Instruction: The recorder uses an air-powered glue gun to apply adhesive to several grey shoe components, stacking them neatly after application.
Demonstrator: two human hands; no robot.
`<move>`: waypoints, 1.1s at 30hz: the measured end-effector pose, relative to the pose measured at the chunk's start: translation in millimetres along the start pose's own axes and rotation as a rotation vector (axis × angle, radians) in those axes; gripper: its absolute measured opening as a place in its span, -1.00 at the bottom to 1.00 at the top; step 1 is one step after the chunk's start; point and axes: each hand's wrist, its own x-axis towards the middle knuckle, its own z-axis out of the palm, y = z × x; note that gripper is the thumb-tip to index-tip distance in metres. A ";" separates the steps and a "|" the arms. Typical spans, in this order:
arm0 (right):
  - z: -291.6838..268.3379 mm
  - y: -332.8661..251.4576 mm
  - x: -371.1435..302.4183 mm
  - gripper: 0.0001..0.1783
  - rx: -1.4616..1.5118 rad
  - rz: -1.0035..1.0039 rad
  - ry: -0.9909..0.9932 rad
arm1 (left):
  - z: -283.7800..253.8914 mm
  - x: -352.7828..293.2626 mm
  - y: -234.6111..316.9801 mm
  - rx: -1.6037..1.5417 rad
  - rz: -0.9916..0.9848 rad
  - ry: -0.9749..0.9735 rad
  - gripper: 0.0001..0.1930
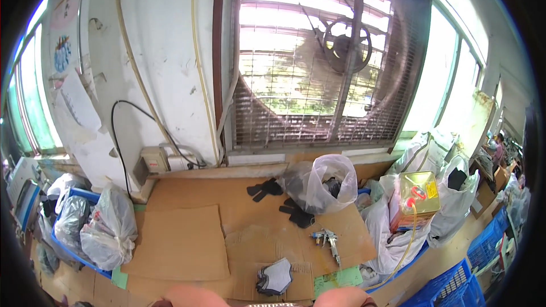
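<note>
Neither my left hand nor my right hand shows; only bare skin, apparently of my arms, appears at the lower edge. Closest to it, on the cardboard-covered table (182, 244), lies a small stack of grey-white pieces with dark edges (277, 277), perhaps gloves. To its right rests a metal spray gun (326, 240) with a blue part. Two dark glove-like pieces lie farther back, one black piece (264, 190) at the left and another black piece (297, 215) nearer. Beside them a clear plastic bag (338, 193) stands open with dark contents.
A metal can (422, 187) with a red cap and a yellowish hose (410, 244) stands at the right among white sacks (382, 237). Filled plastic bags (111, 230) sit in a blue crate at the left. Blue crates (443, 287) occupy the right floor. A meshed fan (341, 45) fills the window ahead.
</note>
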 end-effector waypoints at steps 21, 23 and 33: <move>-18.8 -7.6 36.3 -0.95 -0.084 0.223 0.013 | -53.7 17.5 47.0 0.323 -0.047 0.049 -0.97; -18.7 -20.0 33.8 -0.93 -0.368 0.208 0.120 | -64.3 16.8 32.1 0.347 -0.057 0.094 -0.93; -9.0 -26.6 31.1 -0.59 0.192 0.500 0.400 | 20.3 22.4 -3.2 0.681 0.512 0.523 -0.91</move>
